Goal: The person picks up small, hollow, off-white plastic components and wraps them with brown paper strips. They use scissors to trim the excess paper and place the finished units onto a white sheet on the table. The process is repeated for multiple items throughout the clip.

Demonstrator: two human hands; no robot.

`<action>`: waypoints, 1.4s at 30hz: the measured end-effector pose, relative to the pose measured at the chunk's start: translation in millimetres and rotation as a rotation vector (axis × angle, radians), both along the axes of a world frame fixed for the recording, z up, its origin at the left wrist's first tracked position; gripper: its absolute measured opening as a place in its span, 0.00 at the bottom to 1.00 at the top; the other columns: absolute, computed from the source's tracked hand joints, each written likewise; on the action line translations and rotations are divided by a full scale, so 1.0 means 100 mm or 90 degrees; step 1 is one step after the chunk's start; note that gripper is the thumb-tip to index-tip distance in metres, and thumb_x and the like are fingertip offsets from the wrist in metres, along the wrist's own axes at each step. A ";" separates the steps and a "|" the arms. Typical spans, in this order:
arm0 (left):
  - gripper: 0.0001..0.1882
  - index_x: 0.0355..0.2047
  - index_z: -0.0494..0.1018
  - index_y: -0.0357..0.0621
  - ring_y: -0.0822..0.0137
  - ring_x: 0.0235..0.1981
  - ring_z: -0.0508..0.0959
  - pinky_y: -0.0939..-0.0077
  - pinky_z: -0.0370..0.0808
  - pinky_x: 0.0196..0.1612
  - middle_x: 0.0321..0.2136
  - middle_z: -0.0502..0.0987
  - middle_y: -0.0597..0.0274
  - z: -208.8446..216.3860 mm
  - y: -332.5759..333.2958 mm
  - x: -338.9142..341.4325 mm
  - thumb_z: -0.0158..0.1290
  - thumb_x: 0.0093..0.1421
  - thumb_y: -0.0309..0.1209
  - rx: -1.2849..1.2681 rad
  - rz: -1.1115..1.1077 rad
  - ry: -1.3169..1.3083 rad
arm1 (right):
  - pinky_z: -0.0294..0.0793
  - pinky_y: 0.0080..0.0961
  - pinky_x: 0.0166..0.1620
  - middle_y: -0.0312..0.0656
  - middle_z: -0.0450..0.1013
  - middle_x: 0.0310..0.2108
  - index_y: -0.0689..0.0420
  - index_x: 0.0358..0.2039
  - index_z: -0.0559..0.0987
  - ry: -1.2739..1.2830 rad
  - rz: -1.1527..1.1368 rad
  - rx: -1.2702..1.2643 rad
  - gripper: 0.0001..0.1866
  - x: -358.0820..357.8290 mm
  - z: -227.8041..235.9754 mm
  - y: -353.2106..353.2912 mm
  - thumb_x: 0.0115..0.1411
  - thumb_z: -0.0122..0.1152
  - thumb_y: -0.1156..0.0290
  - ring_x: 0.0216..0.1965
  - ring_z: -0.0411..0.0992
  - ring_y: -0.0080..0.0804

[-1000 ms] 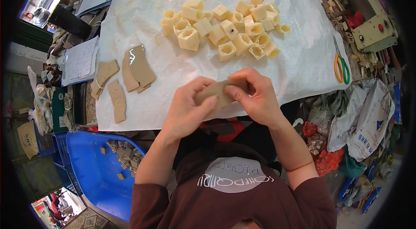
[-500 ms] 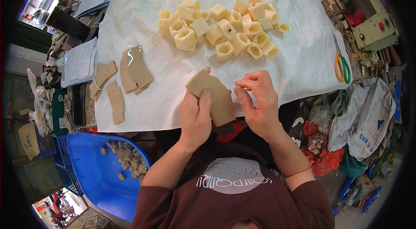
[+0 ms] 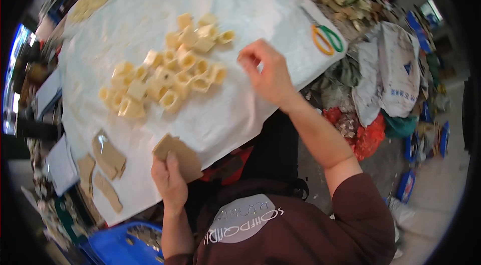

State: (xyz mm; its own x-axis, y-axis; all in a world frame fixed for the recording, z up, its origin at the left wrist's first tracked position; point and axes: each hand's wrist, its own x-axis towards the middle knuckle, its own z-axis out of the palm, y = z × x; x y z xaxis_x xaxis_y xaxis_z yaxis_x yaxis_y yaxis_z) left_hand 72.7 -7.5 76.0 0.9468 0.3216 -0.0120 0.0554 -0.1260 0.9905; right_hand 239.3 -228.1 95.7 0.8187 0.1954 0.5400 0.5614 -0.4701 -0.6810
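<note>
A tan flat piece point(image 3: 184, 159), cut with a curved edge, is gripped by my left hand point(image 3: 171, 180) near the front edge of the cloth. The thumb presses on its face. Raised to the right of the pale yellow hollow blocks point(image 3: 165, 82), my right hand point(image 3: 265, 72) has thumb and fingertips drawn together in a pinch. Whatever may be between those fingertips is too small and blurred to make out. More tan flat pieces point(image 3: 109, 157) lie on the cloth to the left, one with a shiny patch.
White cloth point(image 3: 225, 124) covers the table. Scissors point(image 3: 328, 39) with orange and green handles lie at its right edge. A blue tub point(image 3: 112, 245) holding small blocks stands at the lower left. White sacks point(image 3: 388, 72) and red bags point(image 3: 368, 140) fill the right side.
The view has swung to the right. My right hand has moved away from the tan piece, out over the cloth. My left hand keeps its hold.
</note>
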 end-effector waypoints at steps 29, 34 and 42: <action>0.14 0.32 0.69 0.30 0.56 0.29 0.72 0.63 0.69 0.35 0.31 0.71 0.45 -0.50 -0.24 0.09 0.40 0.58 0.30 0.437 0.098 -0.166 | 0.56 0.49 0.44 0.34 0.73 0.32 0.48 0.34 0.73 -0.146 -0.521 -0.763 0.12 3.23 -0.37 -2.66 0.50 0.49 0.78 0.42 0.66 0.34; 0.14 0.32 0.69 0.30 0.56 0.27 0.72 0.64 0.70 0.33 0.28 0.72 0.45 -0.45 -0.24 0.11 0.41 0.57 0.31 0.481 0.074 -0.126 | 0.55 0.51 0.46 0.34 0.73 0.32 0.47 0.37 0.74 -0.037 -0.518 -0.852 0.13 3.25 -0.15 -2.49 0.50 0.50 0.77 0.43 0.66 0.34; 0.14 0.34 0.72 0.28 0.48 0.29 0.76 0.61 0.73 0.36 0.28 0.76 0.43 -0.31 -0.28 0.20 0.45 0.58 0.30 0.498 0.030 -0.123 | 0.53 0.52 0.48 0.34 0.73 0.35 0.46 0.38 0.74 0.063 -0.542 -0.840 0.12 3.30 -0.20 -2.61 0.53 0.49 0.74 0.44 0.67 0.34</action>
State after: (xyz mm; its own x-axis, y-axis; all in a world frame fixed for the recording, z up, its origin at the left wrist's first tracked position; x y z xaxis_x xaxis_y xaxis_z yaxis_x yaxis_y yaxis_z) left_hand 92.4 -35.2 45.0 0.8942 0.2096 0.3956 -0.0849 -0.7882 0.6095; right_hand 569.1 -489.4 76.1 0.9502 -0.0506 0.3076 -0.1871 -0.8819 0.4327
